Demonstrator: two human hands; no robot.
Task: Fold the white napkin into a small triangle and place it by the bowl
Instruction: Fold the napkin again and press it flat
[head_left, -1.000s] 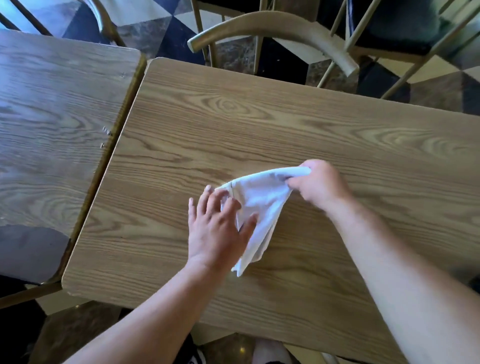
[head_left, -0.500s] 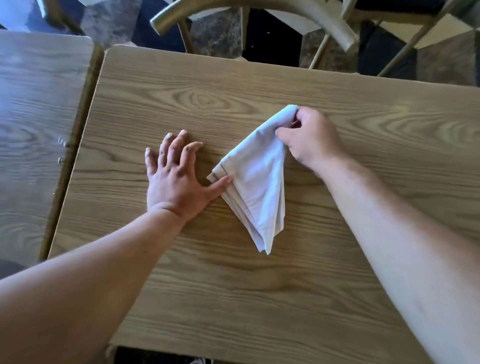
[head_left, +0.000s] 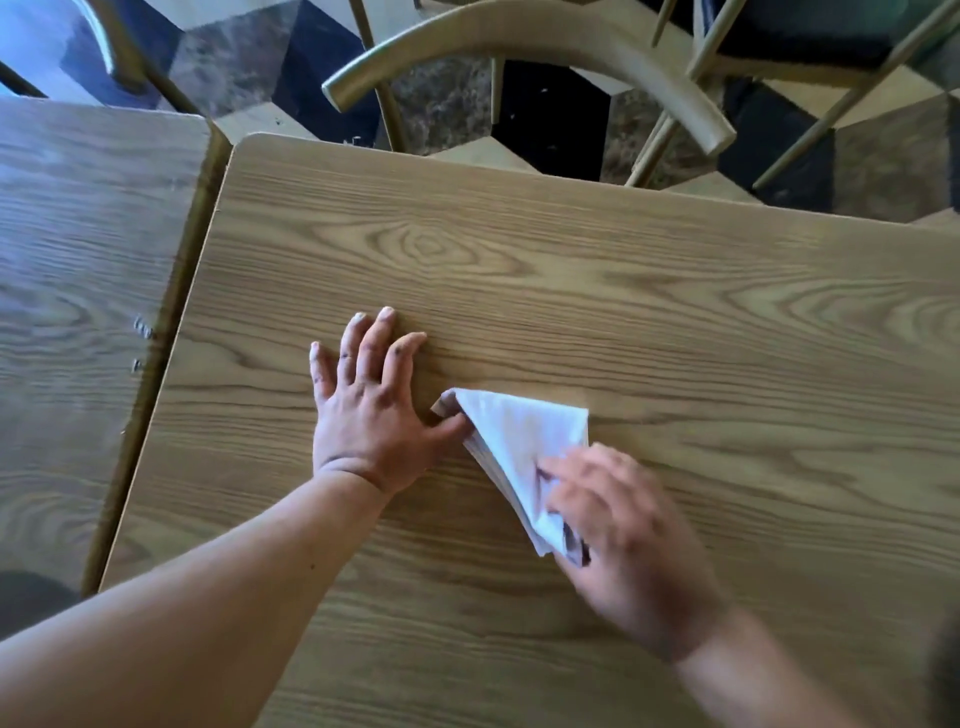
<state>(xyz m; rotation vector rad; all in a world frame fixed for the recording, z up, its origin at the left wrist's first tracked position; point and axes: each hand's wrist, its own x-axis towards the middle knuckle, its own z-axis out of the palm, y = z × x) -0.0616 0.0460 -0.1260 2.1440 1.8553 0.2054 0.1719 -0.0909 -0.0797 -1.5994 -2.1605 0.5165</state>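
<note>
The white napkin (head_left: 511, 441) lies on the wooden table (head_left: 623, 291) folded into a small triangle, its narrow tip pointing toward me. My left hand (head_left: 371, 410) rests flat on the table just left of it, fingers spread, with the thumb pressing the napkin's left corner. My right hand (head_left: 618, 535) is blurred by motion and covers the napkin's near right part and tip. Whether it pinches the cloth or only presses on it is unclear. No bowl is in view.
A second wooden table (head_left: 88, 312) butts against the left side with a narrow gap between. A curved wooden chair back (head_left: 524, 31) stands just beyond the far edge, and another chair (head_left: 810, 57) is at the back right on a patterned floor.
My right hand has carried the napkin's far corner down toward me, making a smaller triangle. My left hand slid off the cloth to its left edge and stayed there.
</note>
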